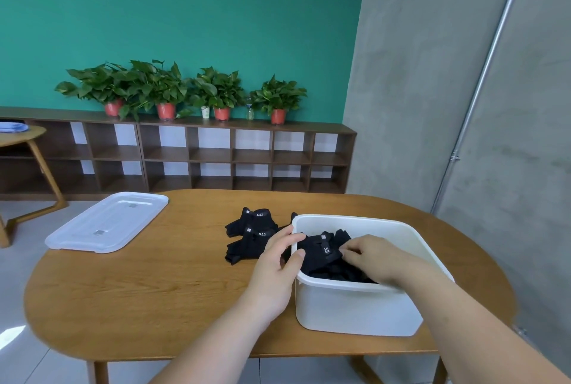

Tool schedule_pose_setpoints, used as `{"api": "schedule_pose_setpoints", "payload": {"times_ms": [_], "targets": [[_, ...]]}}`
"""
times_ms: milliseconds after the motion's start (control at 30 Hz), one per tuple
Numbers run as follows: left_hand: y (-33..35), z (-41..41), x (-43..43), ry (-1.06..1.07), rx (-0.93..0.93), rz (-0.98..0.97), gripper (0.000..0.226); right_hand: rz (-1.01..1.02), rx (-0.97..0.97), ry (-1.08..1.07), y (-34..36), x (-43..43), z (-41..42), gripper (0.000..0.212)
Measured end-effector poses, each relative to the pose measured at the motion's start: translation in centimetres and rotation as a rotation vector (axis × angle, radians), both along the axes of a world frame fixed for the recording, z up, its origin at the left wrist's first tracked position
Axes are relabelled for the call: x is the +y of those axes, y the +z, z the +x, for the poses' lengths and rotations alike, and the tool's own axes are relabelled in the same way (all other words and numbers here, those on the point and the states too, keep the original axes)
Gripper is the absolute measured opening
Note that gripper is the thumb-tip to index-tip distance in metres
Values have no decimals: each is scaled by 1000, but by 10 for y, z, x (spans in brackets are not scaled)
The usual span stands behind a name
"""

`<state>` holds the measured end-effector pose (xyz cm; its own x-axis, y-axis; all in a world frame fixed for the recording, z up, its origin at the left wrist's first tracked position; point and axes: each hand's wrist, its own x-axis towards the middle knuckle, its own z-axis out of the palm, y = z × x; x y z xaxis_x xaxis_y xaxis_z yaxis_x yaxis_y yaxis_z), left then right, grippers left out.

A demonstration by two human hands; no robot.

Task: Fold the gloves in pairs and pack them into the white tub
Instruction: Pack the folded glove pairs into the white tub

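Observation:
A white tub stands on the right half of the wooden table. Inside it lies a folded pair of black gloves on top of other black gloves. My left hand reaches over the tub's left rim, fingers and thumb on the left end of that pair. My right hand is inside the tub, its curled fingers pinching the pair's right end. Two more black gloves with white labels lie on the table just left of the tub.
The tub's white lid lies flat at the table's far left edge. A low wooden shelf with potted plants runs along the green wall behind. A small round side table stands at far left.

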<state>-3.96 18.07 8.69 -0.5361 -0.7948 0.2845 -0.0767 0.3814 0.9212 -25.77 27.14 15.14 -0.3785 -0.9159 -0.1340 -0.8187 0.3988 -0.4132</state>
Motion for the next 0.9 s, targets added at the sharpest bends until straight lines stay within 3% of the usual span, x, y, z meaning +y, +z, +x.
{"api": "schedule_pose_setpoints", "payload": {"times_ms": [133,200,367,500,733,900], "targets": [[1,1,0,-14,-5,1,32,-31,-451,-150,14,-2,4,52],[2,1,0,-15,-9,4,32,-59,-505,-222,17,-2,8,63],[2,0,1,-17,20,22,31,-97,-245,-236,5,-10,13,82],[3,0,2,-8,27,30,31,-16,95,-95,1,-11,22,57],[3,3,4,-4,36,47,31,2,153,-102,12,-9,30,58],[4,4,11,-6,74,60,28,-188,422,-169,22,-13,41,43]]}}
